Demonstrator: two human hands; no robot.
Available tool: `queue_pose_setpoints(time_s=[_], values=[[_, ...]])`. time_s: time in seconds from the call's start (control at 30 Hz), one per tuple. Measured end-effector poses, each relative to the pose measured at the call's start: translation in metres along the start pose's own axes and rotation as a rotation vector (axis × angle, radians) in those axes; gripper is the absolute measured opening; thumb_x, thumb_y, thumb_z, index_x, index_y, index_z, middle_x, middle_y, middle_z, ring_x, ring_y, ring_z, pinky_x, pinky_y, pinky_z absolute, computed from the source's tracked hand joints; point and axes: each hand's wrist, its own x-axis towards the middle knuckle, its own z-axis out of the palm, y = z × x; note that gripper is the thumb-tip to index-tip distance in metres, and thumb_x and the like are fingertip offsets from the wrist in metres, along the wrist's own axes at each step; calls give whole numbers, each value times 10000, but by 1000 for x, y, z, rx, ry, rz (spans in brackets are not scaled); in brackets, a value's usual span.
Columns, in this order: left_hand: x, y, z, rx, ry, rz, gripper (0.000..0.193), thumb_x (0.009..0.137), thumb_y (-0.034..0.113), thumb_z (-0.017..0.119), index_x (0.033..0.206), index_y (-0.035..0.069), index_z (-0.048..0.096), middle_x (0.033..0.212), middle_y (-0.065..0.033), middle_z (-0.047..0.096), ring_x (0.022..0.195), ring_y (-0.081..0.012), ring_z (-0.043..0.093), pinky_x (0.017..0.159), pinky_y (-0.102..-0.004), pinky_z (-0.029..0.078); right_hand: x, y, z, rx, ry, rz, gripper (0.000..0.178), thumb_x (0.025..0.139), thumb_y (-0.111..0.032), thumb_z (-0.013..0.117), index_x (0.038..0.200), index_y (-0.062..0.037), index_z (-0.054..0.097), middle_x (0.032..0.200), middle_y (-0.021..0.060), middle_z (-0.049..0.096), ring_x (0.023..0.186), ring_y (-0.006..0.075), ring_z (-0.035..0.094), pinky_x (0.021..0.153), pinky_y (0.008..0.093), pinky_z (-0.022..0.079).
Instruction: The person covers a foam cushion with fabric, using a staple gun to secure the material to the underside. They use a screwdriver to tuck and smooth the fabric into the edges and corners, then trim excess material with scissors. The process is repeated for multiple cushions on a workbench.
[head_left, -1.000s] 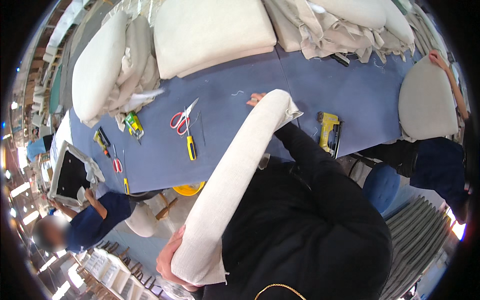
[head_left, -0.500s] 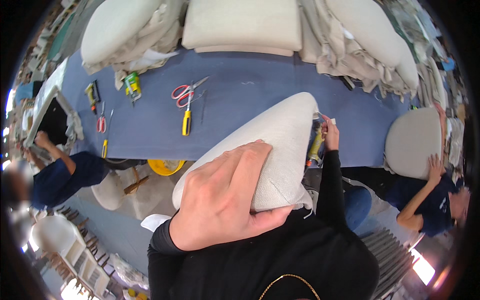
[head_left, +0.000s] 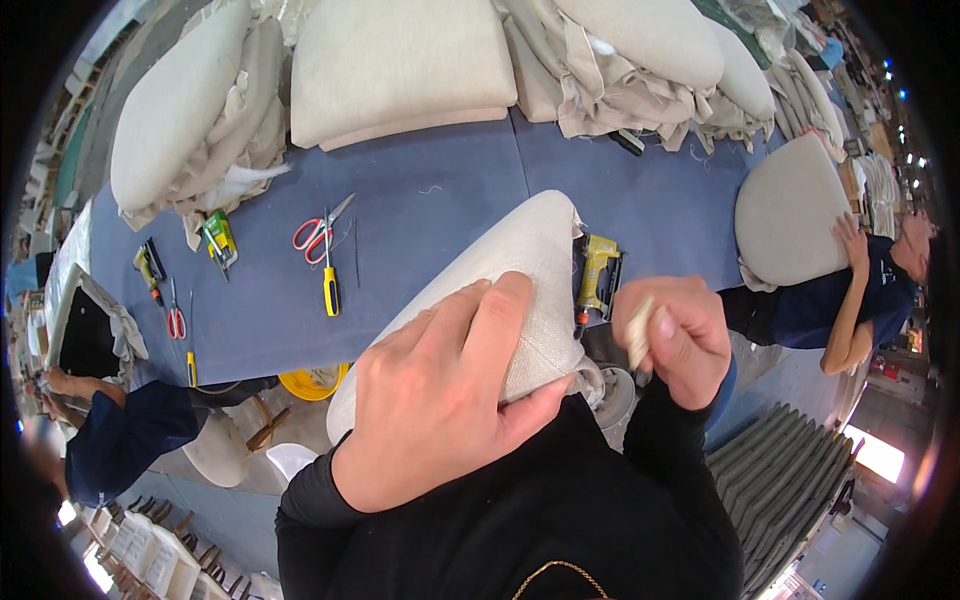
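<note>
Because the beige upholstered cushion (head_left: 520, 290) is padded and cloth-covered, it is probably handling light and soft, yielding under pressure, and is best gripped broadly at its edges. In the head view it is lying near the person, over the near edge of the blue table (head_left: 430, 200). The left hand (head_left: 450, 400) is spreading wide over its near end, while the right hand (head_left: 675, 335) is closing narrowly around a small pale piece just right of it.
</note>
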Motion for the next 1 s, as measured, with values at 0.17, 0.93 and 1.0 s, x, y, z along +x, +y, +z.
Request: queue_pose_setpoints(time_s=[0.17,0.93,1.0], values=[[0,3,-2,-37,-24,-61,682,704,272,906,1282,33,633,1043,-150,769,830,-340,769,686,-399,599,15,-14,9,-89,-185,4,418,1016,-163,701,672,-17,514,583,43,475,516,152,428,512,334,303],[4,-18,-14,-47,32,-66,688,678,271,955,1232,-1,651,1009,-150,759,814,-325,780,675,-383,609,45,-1,38,-77,-165,13,420,949,-84,758,613,-47,508,519,-4,446,444,90,375,458,301,242],[6,-18,-15,-38,9,-79,687,673,270,956,1227,-1,653,1017,-146,758,814,-321,780,677,-384,608,46,-1,38,-74,-157,31,420,943,-77,763,612,-48,507,513,-8,438,444,91,369,458,304,241]])
